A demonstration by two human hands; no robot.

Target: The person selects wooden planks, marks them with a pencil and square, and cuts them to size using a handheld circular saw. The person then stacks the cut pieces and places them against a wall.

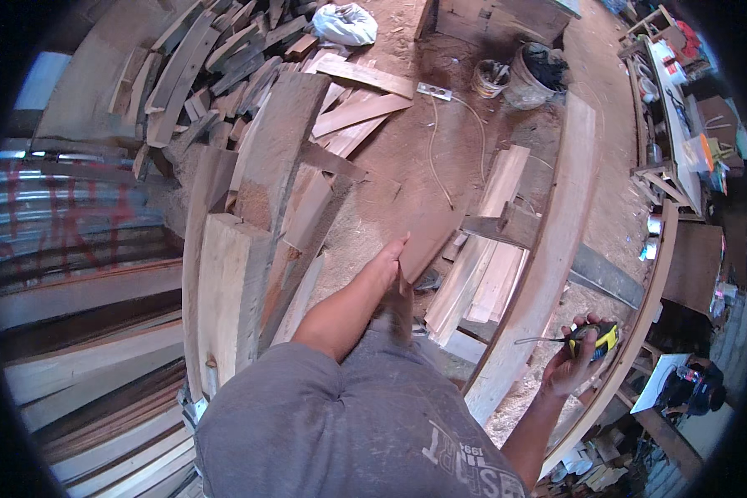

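Observation:
My left hand (392,256) reaches forward and is closed on the near edge of a flat brown board (430,236). Most of its fingers are hidden, and the board's far end blends into the dusty ground. Out to the right, my right hand (568,365) is wrapped round a yellow and black tape measure (604,339), palm up. A thin dark strap (541,339) sticks out from it to the left. Just left of this hand runs a long pale plank (552,232).
Thick upright timbers (234,290) stand close on my left, with offcuts (183,75) heaped behind. Shorter boards (473,282) lie beside the long plank. Ahead are a power strip (434,91) with its cord and two buckets (539,79). A cluttered bench (676,124) stands far right.

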